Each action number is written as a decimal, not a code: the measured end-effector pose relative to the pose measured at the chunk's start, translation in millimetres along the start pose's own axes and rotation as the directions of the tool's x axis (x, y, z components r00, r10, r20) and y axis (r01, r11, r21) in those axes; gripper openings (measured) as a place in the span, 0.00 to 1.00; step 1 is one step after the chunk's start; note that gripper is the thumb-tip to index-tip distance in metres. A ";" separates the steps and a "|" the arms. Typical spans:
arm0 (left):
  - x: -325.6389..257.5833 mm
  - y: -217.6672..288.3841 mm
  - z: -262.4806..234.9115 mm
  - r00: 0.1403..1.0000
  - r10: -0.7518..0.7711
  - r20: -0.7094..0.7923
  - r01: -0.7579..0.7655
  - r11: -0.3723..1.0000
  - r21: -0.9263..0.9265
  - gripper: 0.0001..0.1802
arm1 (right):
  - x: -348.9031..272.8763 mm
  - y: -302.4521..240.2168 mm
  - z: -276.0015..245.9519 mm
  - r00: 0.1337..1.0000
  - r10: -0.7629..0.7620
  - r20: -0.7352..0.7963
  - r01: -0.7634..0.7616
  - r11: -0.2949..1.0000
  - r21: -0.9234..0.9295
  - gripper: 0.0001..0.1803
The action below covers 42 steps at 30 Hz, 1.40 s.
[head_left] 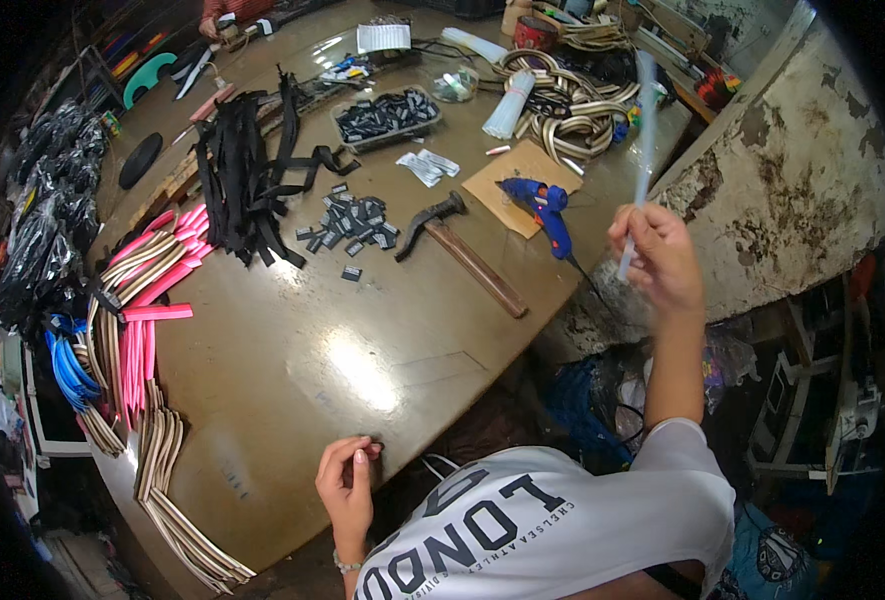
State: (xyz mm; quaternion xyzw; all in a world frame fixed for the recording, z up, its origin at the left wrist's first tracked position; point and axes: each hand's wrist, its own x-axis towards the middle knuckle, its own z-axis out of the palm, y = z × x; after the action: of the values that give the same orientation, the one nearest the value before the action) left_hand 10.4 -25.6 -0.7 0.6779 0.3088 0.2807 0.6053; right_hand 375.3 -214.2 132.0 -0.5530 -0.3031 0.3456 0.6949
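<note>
White shirt cloth [582, 500] lay nearest the camera. Beyond it, the right hand [662, 255] had its fingers clamped on a translucent stick [647, 130], raised upright beyond the blue glue gun [545, 203]. By the near edge of the tabletop [272, 400], the left hand [344, 485] curled loosely; whether its fingers met, I couldn't tell. Handling the stick seemed the step; moving it called for a light, steady pinch.

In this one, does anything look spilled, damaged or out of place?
The pale panel right of the table looks damaged: stained, its surface peeling in patches. Small black pieces also lie loose outside a tub of similar ones; whether spilled or set out, I can't tell.
</note>
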 end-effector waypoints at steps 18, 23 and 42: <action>0.9 5.0 10.5 0.996 -0.045 -0.077 0.053 0.993 0.104 0.07 | 50.9 119.6 -53.9 0.751 -0.660 0.031 0.397 0.414 -0.819 0.06; 2.0 6.8 4.2 0.996 -0.079 -0.040 0.082 0.992 0.095 0.07 | 49.6 126.4 -56.3 0.762 -0.643 0.079 0.439 0.424 -0.792 0.09; 253.8 21.9 -45.3 0.886 0.459 -0.057 -0.380 0.792 0.477 0.15 | 49.4 131.4 -65.3 0.862 -0.453 -0.227 0.196 0.712 -0.675 0.15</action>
State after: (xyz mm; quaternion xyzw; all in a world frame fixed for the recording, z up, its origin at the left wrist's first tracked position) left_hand 143.4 194.5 27.7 0.8249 0.2573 0.3852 0.3240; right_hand 437.2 -190.8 -8.0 -0.7450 -0.3557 -0.0192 0.5639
